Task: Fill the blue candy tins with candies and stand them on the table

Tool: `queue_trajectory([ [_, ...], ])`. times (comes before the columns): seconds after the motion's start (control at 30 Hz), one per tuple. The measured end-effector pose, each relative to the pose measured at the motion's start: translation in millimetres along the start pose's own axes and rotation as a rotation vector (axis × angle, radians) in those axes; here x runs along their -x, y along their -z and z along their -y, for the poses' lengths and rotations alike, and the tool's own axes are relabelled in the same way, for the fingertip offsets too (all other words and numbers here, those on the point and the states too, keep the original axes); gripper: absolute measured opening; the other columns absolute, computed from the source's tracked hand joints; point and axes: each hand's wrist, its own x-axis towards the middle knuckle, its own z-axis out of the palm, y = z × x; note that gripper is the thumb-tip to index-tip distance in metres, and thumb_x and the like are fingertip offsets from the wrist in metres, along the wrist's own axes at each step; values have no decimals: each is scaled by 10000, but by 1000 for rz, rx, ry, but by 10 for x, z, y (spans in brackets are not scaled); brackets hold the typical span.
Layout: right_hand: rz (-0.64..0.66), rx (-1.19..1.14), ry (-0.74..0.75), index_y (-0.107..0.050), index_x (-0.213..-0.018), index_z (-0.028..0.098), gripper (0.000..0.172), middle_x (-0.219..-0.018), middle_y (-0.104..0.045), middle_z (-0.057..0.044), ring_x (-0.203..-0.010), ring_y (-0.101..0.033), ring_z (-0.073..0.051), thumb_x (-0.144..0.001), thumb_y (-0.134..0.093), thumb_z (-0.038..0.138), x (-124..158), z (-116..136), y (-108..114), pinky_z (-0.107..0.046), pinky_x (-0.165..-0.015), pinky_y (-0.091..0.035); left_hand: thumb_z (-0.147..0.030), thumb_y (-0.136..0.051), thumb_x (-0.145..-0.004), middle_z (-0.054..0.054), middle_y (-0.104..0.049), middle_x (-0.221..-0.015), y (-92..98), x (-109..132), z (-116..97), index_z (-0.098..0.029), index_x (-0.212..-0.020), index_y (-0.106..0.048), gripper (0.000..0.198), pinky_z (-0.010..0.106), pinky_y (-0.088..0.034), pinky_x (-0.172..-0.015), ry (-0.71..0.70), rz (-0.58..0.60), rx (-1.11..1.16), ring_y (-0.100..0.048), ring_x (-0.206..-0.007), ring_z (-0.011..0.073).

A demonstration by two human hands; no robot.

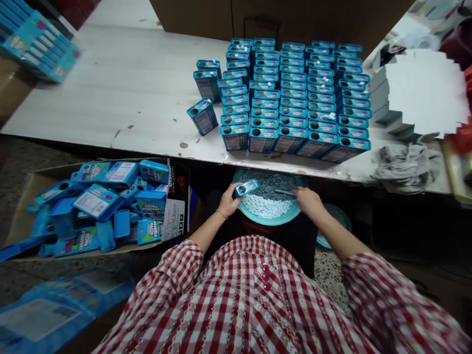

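Note:
My left hand (229,200) is closed around a small blue candy tin (247,188), its top with a dark round hole facing up, over the left side of a bowl. The turquoise bowl (254,219) rests at my lap and holds many small white candies (269,206). At the bowl's right rim, my right hand (309,200) grips the handle of a thin, dark tool (285,192), perhaps a spoon or scoop. The tool's far end lies over the candies and is hard to make out. Rows of similar tins (293,98) stand upright on the table beyond.
A cardboard box (27,196) of jumbled blue tins stands to my left. The white table (121,88) carries a stack of white card (424,93) and a grey cloth (407,162) at right. Another bowl (335,219) sits low at right.

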Motion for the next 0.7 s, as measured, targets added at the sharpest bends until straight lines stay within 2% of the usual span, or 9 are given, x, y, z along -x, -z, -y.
queue_trajectory([
  [0.1, 30, -111, -6, -672, -979, 113, 335, -1001, -647, -155, -948, -592, -206, -799, -399, 38, -327, 248, -497, -274, -793, -423, -271, -629, -709, 81, -610, -1060, 49, 34, 78, -160, -1111, -505, 435, 362, -446, -905, 85, -88, 39, -581, -975, 206],
  [0.17, 29, -168, -5, -660, -1054, 138, 370, -1006, -663, -130, -945, -599, -190, -811, -395, 48, -498, 476, -726, -256, -805, -423, -311, -663, -682, 85, -608, -1055, 49, 32, 129, -154, -1122, -494, 496, 378, -443, -910, 137, -142, 72, -578, -977, 216],
  [0.23, 20, -301, -23, -657, -1080, 134, 367, -1000, -674, -124, -929, -607, -191, -808, -419, 68, -624, 637, -864, -247, -802, -429, -329, -682, -660, 90, -605, -1056, 51, 19, 161, -149, -1120, -492, 529, 393, -438, -918, 167, -164, 100, -573, -987, 225],
  [0.3, 5, -493, -38, -679, -1037, 111, 334, -965, -687, -123, -902, -616, -203, -781, -466, 85, -699, 679, -921, -249, -783, -442, -334, -682, -656, 89, -608, -1042, 76, 5, 170, -145, -1094, -504, 509, 398, -439, -916, 181, -179, 120, -576, -977, 225],
  [0.4, -26, -704, -27, -703, -969, 116, 317, -901, -704, -90, -849, -624, -195, -728, -499, 89, -701, 544, -888, -257, -754, -462, -333, -675, -660, 80, -615, -1016, 152, -11, 154, -145, -1066, -516, 475, 391, -450, -902, 186, -211, 130, -587, -951, 218],
  [0.5, -51, -756, -3, -699, -982, 134, 345, -873, -707, -60, -762, -625, -163, -702, -501, 97, -577, 300, -733, -253, -709, -479, -318, -676, -657, 75, -614, -1034, 207, -25, 122, -152, -1090, -505, 494, 384, -457, -898, 161, -219, 93, -589, -957, 216],
  [0.6, -87, -816, 52, -697, -986, 126, 341, -863, -697, -56, -703, -607, -146, -699, -514, 130, -392, 88, -467, -246, -659, -476, -285, -652, -681, 74, -614, -1048, 165, -55, 62, -157, -1100, -504, 463, 375, -456, -900, 115, -181, 21, -585, -969, 211],
  [0.7, -115, -829, 160, -700, -983, 126, 332, -843, -681, -54, -704, -594, -145, -710, -513, 152, -210, 11, -108, -245, -655, -462, -212, -600, -704, 76, -608, -1070, 22, -102, -24, -160, -1101, -512, 410, 363, -449, -912, 63, -92, -35, -576, -992, 207],
])
